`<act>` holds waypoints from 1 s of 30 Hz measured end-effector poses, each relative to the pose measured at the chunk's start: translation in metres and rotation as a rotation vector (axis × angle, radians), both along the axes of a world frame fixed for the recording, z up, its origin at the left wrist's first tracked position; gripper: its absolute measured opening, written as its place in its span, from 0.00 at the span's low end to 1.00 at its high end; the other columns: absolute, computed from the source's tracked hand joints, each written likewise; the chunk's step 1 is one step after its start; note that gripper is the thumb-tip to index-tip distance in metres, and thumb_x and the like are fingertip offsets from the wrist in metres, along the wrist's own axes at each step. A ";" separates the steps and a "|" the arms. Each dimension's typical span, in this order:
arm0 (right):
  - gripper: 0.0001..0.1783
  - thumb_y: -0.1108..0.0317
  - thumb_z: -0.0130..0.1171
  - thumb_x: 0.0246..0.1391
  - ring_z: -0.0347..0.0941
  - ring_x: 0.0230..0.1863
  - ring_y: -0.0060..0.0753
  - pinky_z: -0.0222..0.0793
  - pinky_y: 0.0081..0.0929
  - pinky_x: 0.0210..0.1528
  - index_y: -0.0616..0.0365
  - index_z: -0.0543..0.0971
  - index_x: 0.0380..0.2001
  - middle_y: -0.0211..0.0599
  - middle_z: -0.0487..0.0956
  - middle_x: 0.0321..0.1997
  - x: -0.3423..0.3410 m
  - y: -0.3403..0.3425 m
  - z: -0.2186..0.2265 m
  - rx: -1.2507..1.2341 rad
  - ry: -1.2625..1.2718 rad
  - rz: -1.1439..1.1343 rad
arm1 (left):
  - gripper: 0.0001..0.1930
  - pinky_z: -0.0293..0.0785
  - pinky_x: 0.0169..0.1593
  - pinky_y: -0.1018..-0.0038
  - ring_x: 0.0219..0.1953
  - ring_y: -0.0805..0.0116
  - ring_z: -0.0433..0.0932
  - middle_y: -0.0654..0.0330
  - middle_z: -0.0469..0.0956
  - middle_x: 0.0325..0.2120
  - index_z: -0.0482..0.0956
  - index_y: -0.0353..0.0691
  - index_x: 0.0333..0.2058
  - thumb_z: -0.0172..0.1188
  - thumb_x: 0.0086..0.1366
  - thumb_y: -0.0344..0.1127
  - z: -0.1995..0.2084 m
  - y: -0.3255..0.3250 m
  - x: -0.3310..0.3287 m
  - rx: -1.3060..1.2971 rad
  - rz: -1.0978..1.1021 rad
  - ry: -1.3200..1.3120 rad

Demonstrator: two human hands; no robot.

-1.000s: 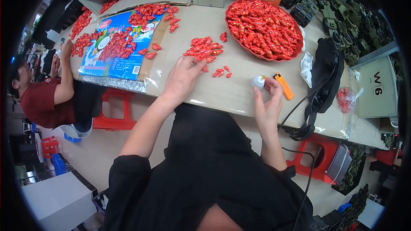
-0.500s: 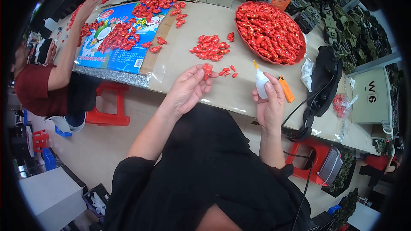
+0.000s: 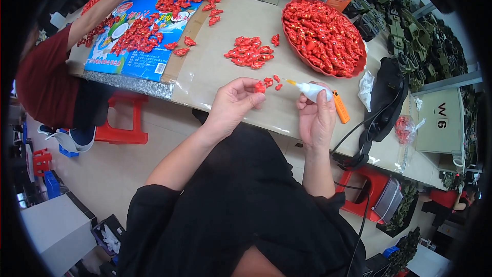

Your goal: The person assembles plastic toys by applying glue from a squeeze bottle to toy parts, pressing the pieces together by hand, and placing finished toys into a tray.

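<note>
Between the thumb and fingers of my left hand point(image 3: 237, 103) is a small red figurine point(image 3: 260, 87), held just above the table's near edge. My right hand point(image 3: 316, 118) grips a white squeeze bottle point(image 3: 314, 91), tilted so its thin yellow nozzle points left toward the figurine, with a gap between them. A few tiny red pieces point(image 3: 277, 83) lie on the table just past my left fingertips. Farther back is a small pile of red figurines point(image 3: 249, 53). An orange lighter point(image 3: 341, 107) lies right beside my right hand.
A red bowl point(image 3: 364, 66) heaped with red figurines stands at the back right. Near it lie crumpled white tissue point(image 3: 365, 90) and a black bag point(image 3: 385, 105) with a cable. On the left, a blue cardboard sheet point(image 3: 136, 71) carries more figurines; a co-worker's arm point(image 3: 97, 19) reaches over there.
The bottle has tipped from nearly upright to leaning left. My left hand has shifted slightly right with the figurine. The co-worker's arm has stretched farther across the back.
</note>
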State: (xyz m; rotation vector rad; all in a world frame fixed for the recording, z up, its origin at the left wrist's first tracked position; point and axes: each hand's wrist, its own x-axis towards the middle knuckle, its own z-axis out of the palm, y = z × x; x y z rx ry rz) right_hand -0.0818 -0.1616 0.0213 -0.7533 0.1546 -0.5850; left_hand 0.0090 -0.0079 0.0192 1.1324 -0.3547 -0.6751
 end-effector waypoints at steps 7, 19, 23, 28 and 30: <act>0.15 0.73 0.53 0.49 0.65 0.30 0.21 0.64 0.17 0.35 0.61 0.63 0.39 0.38 0.68 0.36 -0.004 0.011 -0.010 -0.459 0.129 -0.180 | 0.13 0.70 0.32 0.83 0.28 0.79 0.71 0.62 0.73 0.27 0.70 0.32 0.36 0.59 0.50 0.24 -0.010 -0.004 0.002 0.045 0.038 -0.024; 0.15 0.70 0.52 0.50 0.64 0.33 0.23 0.63 0.18 0.36 0.62 0.61 0.37 0.39 0.64 0.38 -0.009 0.014 -0.021 -0.919 0.095 -0.257 | 0.12 0.69 0.41 0.82 0.34 0.79 0.71 0.61 0.73 0.31 0.69 0.31 0.37 0.56 0.52 0.21 -0.017 -0.002 -0.001 0.000 0.023 -0.117; 0.15 0.70 0.52 0.50 0.64 0.33 0.23 0.63 0.18 0.35 0.62 0.61 0.37 0.39 0.64 0.38 -0.009 0.015 -0.021 -0.915 0.086 -0.254 | 0.12 0.69 0.40 0.83 0.34 0.79 0.71 0.61 0.73 0.30 0.69 0.31 0.37 0.55 0.52 0.20 -0.017 -0.002 -0.001 0.005 0.025 -0.119; 0.14 0.70 0.52 0.50 0.63 0.34 0.23 0.61 0.18 0.37 0.62 0.61 0.37 0.39 0.64 0.37 -0.009 0.016 -0.020 -0.924 0.080 -0.240 | 0.12 0.69 0.40 0.83 0.34 0.79 0.71 0.61 0.73 0.30 0.69 0.31 0.37 0.55 0.52 0.20 -0.016 -0.002 -0.001 0.023 0.016 -0.135; 0.14 0.70 0.52 0.50 0.63 0.34 0.23 0.61 0.17 0.37 0.62 0.62 0.37 0.38 0.64 0.37 -0.009 0.016 -0.019 -0.931 0.085 -0.239 | 0.11 0.69 0.40 0.83 0.34 0.79 0.71 0.61 0.72 0.30 0.69 0.31 0.37 0.55 0.52 0.20 -0.016 -0.002 -0.002 0.033 0.023 -0.136</act>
